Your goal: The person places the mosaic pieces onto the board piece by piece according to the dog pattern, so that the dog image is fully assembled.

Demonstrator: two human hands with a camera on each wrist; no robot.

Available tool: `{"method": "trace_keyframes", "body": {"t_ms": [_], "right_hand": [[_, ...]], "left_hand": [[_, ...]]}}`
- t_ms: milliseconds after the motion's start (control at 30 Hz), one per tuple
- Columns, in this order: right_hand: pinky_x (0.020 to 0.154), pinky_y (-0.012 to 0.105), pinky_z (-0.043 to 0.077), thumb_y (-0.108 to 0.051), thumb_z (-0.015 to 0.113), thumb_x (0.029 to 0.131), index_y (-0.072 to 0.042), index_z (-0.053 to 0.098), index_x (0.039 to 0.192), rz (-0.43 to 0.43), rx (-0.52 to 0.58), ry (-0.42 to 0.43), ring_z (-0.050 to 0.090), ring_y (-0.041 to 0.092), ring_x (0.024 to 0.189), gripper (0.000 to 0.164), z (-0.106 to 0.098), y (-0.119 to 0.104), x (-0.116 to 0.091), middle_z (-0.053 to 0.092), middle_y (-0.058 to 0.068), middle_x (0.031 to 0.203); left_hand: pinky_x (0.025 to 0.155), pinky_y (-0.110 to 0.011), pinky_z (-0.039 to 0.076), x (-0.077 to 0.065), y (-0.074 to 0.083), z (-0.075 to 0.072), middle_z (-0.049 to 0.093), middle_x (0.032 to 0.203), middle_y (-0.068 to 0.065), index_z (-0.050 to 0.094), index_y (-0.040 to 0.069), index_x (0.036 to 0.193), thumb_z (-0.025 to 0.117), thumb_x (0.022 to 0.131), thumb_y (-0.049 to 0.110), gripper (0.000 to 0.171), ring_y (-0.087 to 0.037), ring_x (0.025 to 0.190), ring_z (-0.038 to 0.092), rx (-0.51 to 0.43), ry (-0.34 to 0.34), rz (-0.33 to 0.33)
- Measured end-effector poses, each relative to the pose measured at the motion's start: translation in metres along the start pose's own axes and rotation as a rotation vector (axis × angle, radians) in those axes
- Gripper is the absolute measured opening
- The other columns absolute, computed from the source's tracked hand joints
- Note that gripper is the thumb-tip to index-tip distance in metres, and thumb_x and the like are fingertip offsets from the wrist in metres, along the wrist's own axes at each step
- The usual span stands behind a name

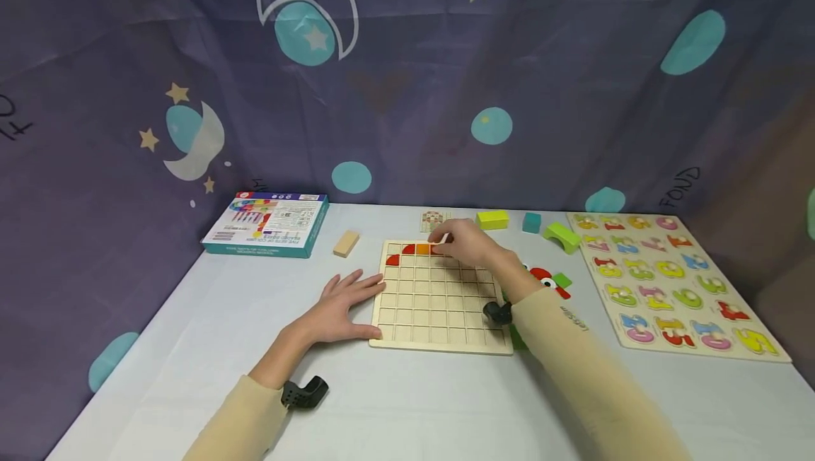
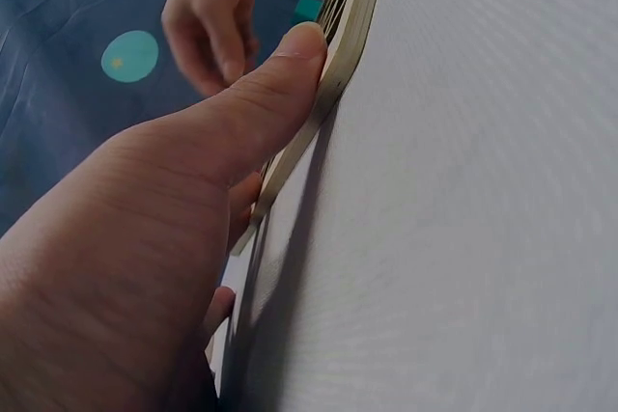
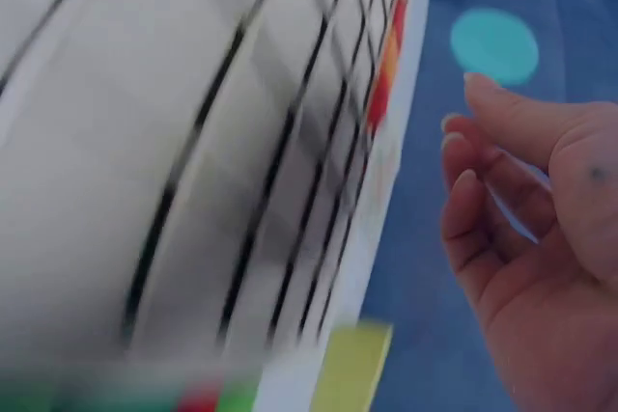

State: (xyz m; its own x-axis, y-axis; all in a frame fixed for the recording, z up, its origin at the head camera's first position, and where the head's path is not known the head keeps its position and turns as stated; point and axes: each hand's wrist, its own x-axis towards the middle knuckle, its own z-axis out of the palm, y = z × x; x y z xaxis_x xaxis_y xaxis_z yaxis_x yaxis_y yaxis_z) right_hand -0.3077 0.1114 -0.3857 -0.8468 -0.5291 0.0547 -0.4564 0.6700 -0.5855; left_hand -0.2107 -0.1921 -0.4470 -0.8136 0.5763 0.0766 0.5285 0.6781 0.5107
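A wooden grid board [image 1: 439, 302] lies on the table, its squares outlined by raised strips. Red and orange tiles [image 1: 422, 249] fill part of its top row, and one red tile [image 1: 392, 260] sits in the row below at the left. My left hand [image 1: 340, 305] rests spread at the board's left side; in the left wrist view its thumb [image 2: 280, 84] presses the edge. Over the far row hovers my right hand [image 1: 467, 242], right by the last red tile. The right wrist view shows its fingers [image 3: 473, 229] loosely bent, with nothing between them and the thumb.
A boxed set [image 1: 264, 224] and a plain wooden block [image 1: 347, 243] lie left. Behind are a small pattern card [image 1: 433, 220], a yellow-green block [image 1: 492, 220], a teal cube [image 1: 531, 222] and a green arch [image 1: 563, 237]. A number puzzle board [image 1: 675, 284] lies right.
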Motion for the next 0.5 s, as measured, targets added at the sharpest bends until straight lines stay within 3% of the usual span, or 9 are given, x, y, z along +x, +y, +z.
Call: {"method": "trace_keyframes", "body": {"t_ms": [267, 500], "right_hand": [[0.077, 0.040, 0.055, -0.013, 0.070, 0.097, -0.001, 0.071, 0.116, 0.104, 0.026, 0.031, 0.063, 0.028, 0.094, 0.023, -0.036, 0.042, -0.052, 0.068, 0.010, 0.106], [0.072, 0.031, 0.053, -0.012, 0.071, 0.095, -0.001, 0.071, 0.112, 0.210, 0.032, 0.003, 0.058, 0.024, 0.085, 0.020, -0.049, 0.069, -0.086, 0.066, 0.008, 0.099]], "left_hand": [[0.118, -0.061, -0.001, -0.002, -0.002, -0.003, 0.033, 0.162, 0.000, 0.045, 0.014, 0.154, 0.079, 0.082, 0.054, 0.090, -0.036, 0.152, 0.013, -0.003, 0.000, 0.010], [0.117, -0.063, -0.001, -0.001, -0.001, -0.001, 0.032, 0.162, -0.002, 0.043, 0.012, 0.155, 0.077, 0.083, 0.054, 0.090, -0.038, 0.152, 0.013, -0.005, -0.004, 0.030]]}}
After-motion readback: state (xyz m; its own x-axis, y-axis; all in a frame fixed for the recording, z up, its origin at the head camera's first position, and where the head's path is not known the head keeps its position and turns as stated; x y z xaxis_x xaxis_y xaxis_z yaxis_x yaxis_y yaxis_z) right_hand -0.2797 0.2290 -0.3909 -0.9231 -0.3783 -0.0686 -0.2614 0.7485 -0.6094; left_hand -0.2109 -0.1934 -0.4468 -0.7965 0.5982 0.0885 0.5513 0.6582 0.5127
